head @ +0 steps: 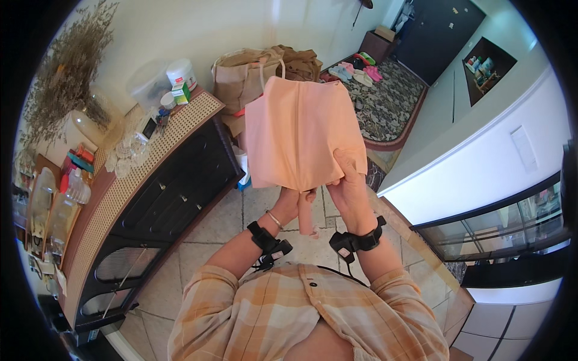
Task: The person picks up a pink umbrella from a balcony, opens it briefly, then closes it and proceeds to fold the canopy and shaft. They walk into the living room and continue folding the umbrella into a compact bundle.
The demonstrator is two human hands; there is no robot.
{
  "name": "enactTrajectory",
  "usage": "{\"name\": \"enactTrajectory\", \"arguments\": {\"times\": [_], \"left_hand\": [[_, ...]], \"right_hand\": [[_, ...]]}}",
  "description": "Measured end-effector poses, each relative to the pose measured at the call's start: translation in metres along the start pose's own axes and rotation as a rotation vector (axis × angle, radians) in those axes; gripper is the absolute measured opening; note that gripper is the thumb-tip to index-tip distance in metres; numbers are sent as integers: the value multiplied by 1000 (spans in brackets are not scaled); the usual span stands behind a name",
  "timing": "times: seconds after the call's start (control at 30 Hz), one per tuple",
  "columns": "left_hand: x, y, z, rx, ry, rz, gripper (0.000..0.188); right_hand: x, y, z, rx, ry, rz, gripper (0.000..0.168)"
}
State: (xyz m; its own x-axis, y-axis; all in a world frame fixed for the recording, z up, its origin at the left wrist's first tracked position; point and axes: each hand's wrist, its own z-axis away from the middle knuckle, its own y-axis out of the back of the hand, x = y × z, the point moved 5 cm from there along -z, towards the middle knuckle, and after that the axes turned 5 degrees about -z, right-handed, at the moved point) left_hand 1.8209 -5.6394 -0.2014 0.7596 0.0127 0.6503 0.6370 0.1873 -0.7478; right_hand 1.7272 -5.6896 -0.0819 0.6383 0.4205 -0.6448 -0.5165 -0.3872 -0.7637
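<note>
A pink, creased bag-like item (307, 131) of thin sheet material is held up in front of me, with a fold down its middle. My right hand (350, 185) grips its lower right corner, thumb on the near face. At the lower edge is my left hand (289, 203), gripping from below with most of its fingers hidden behind the material. From the same place hangs a narrow pink strip (305, 219), with a fingertip showing beside its top. What the pink item is exactly cannot be told.
A dark cabinet (176, 194) with a woven top stands at left, bearing a glass vase (97, 126), a white tub (181, 74) and a small green-and-white box (180, 93). Beyond the pink item are a beige bag (237, 81) and several slippers on a patterned mat (390, 108). A white wall (478, 158) runs along the right.
</note>
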Motion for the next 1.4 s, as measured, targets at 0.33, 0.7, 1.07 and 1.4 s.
{"name": "enactTrajectory", "arguments": {"times": [0.33,0.7,1.07,1.4], "left_hand": [[9,15,5,116,-58,-53,22],[-6,5,31,-190,258,68,29],[-41,27,44,-452,379,-145,38],[-14,-2,34,-272,447,5,48]], "right_hand": [[11,25,29,97,-380,180,25],[-111,-24,-37,-340,900,1434,28],[-87,-64,-74,-533,180,1169,22],[-93,-39,-84,-681,456,1472,31]]}}
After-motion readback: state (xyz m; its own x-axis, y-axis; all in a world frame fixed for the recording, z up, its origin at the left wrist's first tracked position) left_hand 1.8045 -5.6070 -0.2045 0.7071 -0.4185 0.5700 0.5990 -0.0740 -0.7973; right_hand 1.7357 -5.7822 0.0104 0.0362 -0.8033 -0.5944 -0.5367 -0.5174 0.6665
